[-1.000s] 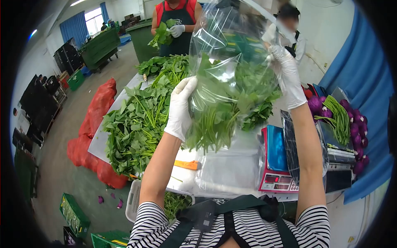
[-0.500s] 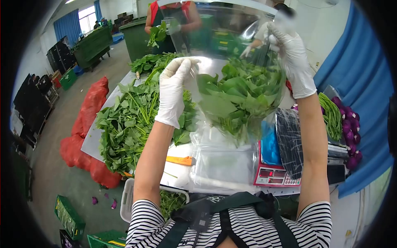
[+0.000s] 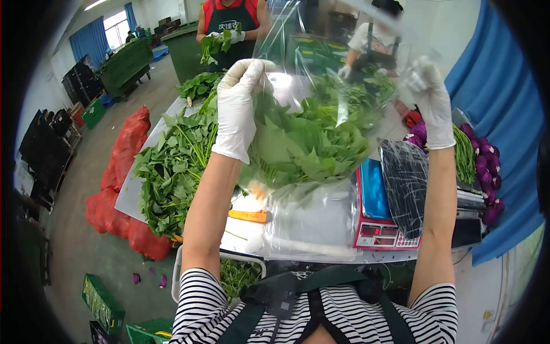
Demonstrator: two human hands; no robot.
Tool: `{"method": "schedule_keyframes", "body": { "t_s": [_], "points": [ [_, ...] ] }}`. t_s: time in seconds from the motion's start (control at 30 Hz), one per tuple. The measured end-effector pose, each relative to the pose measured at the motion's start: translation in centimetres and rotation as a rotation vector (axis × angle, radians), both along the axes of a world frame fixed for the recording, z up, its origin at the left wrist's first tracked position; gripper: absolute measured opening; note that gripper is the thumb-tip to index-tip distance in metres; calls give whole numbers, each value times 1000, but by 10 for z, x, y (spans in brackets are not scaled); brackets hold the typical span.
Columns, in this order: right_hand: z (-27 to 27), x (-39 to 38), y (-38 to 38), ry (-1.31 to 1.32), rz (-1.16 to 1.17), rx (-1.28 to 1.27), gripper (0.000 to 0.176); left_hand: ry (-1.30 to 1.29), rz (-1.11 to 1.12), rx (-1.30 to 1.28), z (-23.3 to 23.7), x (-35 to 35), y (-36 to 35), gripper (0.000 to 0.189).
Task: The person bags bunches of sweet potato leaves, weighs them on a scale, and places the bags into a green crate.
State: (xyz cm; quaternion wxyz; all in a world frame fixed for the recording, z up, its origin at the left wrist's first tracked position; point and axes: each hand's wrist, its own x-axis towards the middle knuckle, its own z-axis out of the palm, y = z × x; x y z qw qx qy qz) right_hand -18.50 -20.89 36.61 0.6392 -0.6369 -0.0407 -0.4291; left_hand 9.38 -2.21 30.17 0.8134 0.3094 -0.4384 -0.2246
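Between my two white-gloved hands hangs a clear plastic bag point(image 3: 342, 109), with leafy greens point(image 3: 309, 140) bunched inside. My left hand point(image 3: 236, 112) is closed in a pinch on the bag's left edge. On the opposite side, my right hand point(image 3: 433, 106) grips the upper right edge, its fingers somewhat blurred. Beneath the bag, flat clear plastic sheets or bags point(image 3: 312, 232) lie on the table. An orange-handled cutter point(image 3: 248, 215) rests to their left. A red scale point(image 3: 378, 236) sits to their right, below my right hand.
Loose greens point(image 3: 175, 166) are heaped on the left table side, beside red mesh sacks point(image 3: 126, 149) on the floor. A white basket point(image 3: 177, 278) of greens is near my body. Green beans point(image 3: 464, 157) and purple vegetables point(image 3: 491, 178) lie right. Two co-workers stand across the table.
The filled bag has shifted left and its top has tilted down to the right. My right hand has moved right and lower; my left hand has risen slightly. Both keep hold.
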Motion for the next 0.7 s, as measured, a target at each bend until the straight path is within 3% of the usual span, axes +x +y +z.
{"method": "schedule_keyframes", "body": {
  "t_s": [0.07, 0.2, 0.33, 0.43, 0.5, 0.57, 0.67, 0.7],
  "points": [
    [-13, 15, -18, 37, -198, -14, 24, -7, 41, 57, -4, -1, -7, 17],
    [-25, 22, -78, 105, -84, 46, 17, -4, 169, 206, -8, 14, -25, 19],
    [-15, 16, -55, -63, -203, 105, 18, -154, 306, 260, -11, 18, -5, 19],
    [-33, -18, -6, -55, -83, 77, 18, -257, 384, 308, -31, -32, 42, 23],
    [-69, -50, 13, 84, 107, -5, 14, -280, 397, 444, -69, -55, 77, 22],
    [-111, -75, 48, 430, -98, -126, 12, -60, 275, 593, -133, -69, 106, 21],
    [-168, -92, 90, 853, -33, 63, 10, 65, 277, 813, -229, -96, 148, 21],
    [-195, -97, 97, 955, -2, 87, 9, -124, 286, 799, -264, -94, 157, 23]
  ]
}}
